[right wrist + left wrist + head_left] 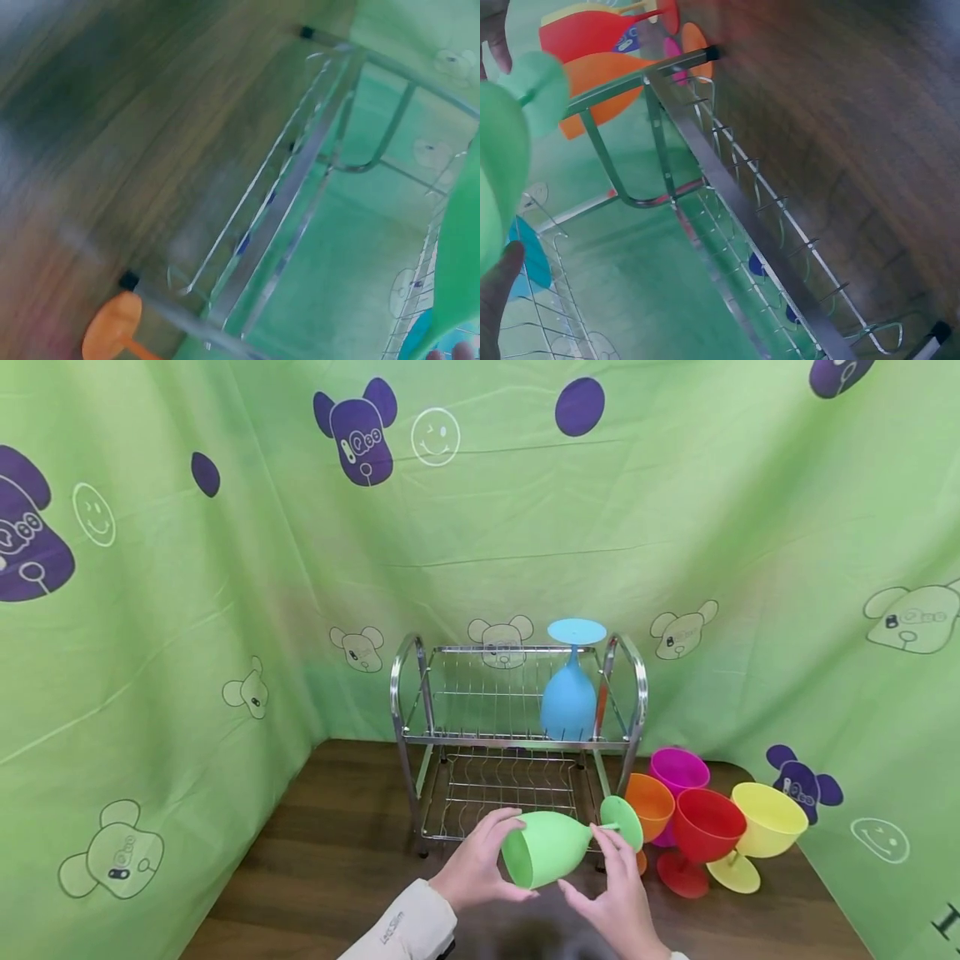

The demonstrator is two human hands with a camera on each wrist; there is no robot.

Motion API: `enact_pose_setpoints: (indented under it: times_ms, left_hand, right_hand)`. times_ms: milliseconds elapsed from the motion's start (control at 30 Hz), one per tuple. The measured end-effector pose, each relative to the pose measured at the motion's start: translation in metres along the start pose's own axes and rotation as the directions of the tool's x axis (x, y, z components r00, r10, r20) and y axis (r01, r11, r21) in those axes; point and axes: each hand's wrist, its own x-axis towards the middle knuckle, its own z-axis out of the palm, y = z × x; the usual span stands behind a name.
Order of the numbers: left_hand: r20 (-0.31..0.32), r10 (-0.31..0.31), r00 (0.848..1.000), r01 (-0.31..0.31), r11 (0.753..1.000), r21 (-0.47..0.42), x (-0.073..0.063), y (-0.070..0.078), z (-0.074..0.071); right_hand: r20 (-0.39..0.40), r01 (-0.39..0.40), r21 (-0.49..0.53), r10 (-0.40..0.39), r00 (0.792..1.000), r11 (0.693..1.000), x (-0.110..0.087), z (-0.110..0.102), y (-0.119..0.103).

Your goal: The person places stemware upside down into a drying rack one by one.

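Note:
A light green plastic goblet (555, 847) lies sideways in the air in front of the rack, its mouth to the left and its round foot to the right. My left hand (474, 865) grips the bowl near the rim, fingers over the top and thumb beneath. At the stem end, my right hand (618, 900) holds the goblet with fingertips by the stem and thumb under the bowl. In the left wrist view the green bowl (501, 172) fills the left edge beside the thumb. The right wrist view catches the bowl (461, 247) and only a few fingertips.
A two-tier chrome dish rack (517, 743) stands on the dark wood table (322, 860). Upside down on its upper tier, at the right, is a blue goblet (570, 702). Right of the rack stand orange (651, 806), magenta (678, 768), red (708, 827) and yellow (768, 818) goblets, upright.

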Motion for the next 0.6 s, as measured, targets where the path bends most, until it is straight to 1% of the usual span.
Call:
enact_pose_setpoints:
  times_ms: [67,100,167,233,300,400,500,600]
  left_hand:
    - [-0.042,0.034,0.999,-0.033,0.999,0.011,-0.002,0.0,0.001]
    - [-0.06,0.046,0.997,-0.045,0.999,0.017,-0.002,0.0,0.001]
    - [-0.1,0.082,0.992,-0.077,0.996,0.05,-0.003,0.0,0.002]
    - [-0.136,0.111,0.984,-0.103,0.993,0.066,-0.003,0.0,0.003]
    - [-0.17,0.138,0.976,-0.127,0.989,0.075,-0.003,0.001,0.004]
    - [-0.214,0.179,0.96,-0.164,0.983,0.088,-0.003,0.0,0.006]
    - [-0.249,0.2,0.948,-0.18,0.979,0.099,-0.004,0.0,0.01]
    - [-0.282,0.207,0.937,-0.184,0.977,0.107,-0.004,-0.001,0.015]
  right_hand:
    - [-0.004,-0.115,0.083,0.116,0.993,0.99,-0.001,-0.001,-0.006]
    - [-0.001,-0.173,0.124,0.174,0.985,0.977,-0.001,-0.001,-0.01]
    - [0.017,-0.283,0.203,0.285,0.958,0.938,-0.001,-0.001,-0.016]
    - [0.048,-0.367,0.25,0.367,0.929,0.896,-0.001,0.0,-0.022]
    - [0.088,-0.425,0.288,0.418,0.904,0.858,0.0,0.001,-0.027]
    - [0.152,-0.478,0.346,0.455,0.877,0.807,0.004,0.001,-0.034]
    - [0.227,-0.544,0.406,0.495,0.839,0.734,0.008,0.002,-0.038]
    - [0.291,-0.611,0.442,0.539,0.79,0.657,0.013,0.002,-0.041]
